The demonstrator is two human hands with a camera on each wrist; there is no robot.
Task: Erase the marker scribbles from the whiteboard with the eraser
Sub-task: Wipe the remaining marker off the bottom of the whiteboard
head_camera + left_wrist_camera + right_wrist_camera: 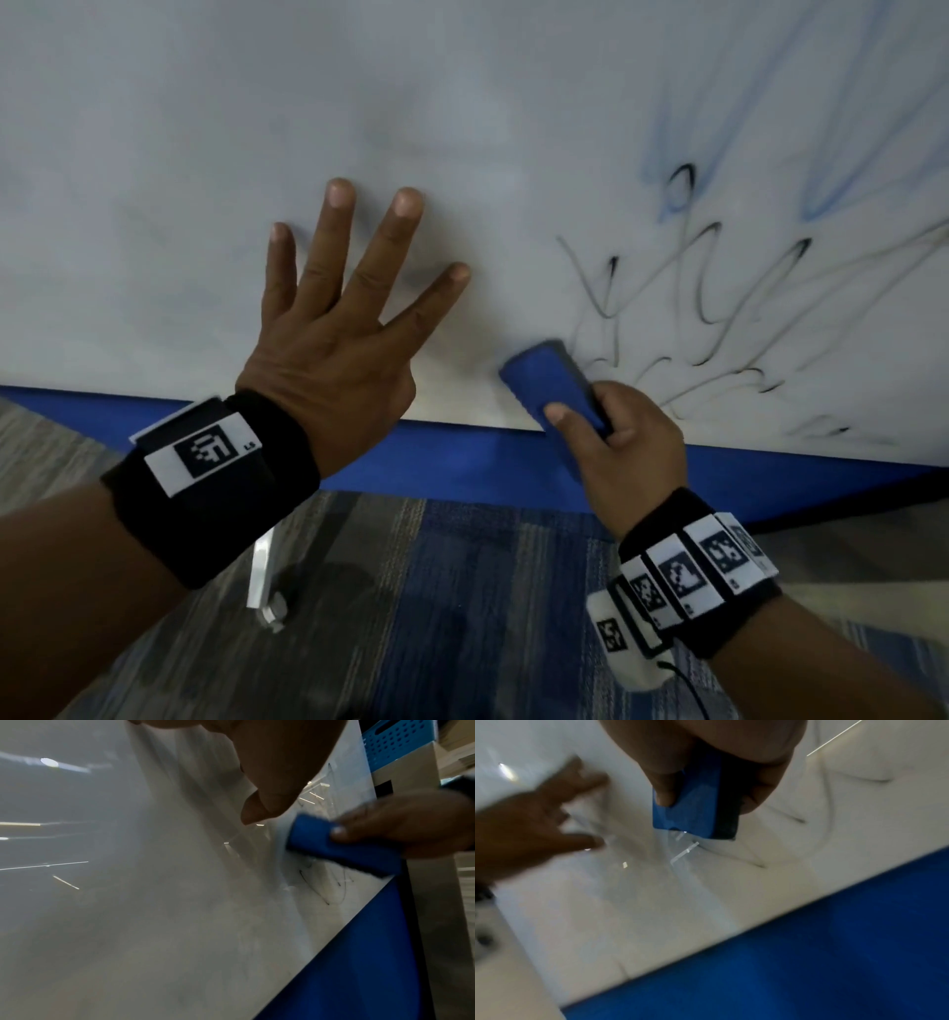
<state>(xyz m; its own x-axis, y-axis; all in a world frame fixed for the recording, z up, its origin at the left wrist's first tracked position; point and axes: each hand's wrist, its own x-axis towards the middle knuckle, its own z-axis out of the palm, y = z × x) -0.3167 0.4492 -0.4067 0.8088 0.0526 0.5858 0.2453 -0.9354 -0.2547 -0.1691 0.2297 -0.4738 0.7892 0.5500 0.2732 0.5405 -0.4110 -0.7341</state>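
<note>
The whiteboard (pixel 205 180) fills the upper part of the head view. Black marker scribbles (pixel 719 318) and smeared blue streaks (pixel 832 169) cover its right side; the left side is wiped with faint grey haze. My right hand (pixel 616 442) grips a blue eraser (pixel 552 383) with a dark felt face, pressed against the board at the left edge of the scribbles near the bottom border. The eraser (pixel 698 805) shows the thumb on its blue back. My left hand (pixel 339 318) lies flat on the board with fingers spread, left of the eraser (pixel 334 845).
A blue frame strip (pixel 462 467) runs along the board's lower edge. Below it is grey and blue carpet (pixel 462 616) with a white board leg (pixel 262 580). A blue perforated basket (pixel 398 742) sits past the board's right end.
</note>
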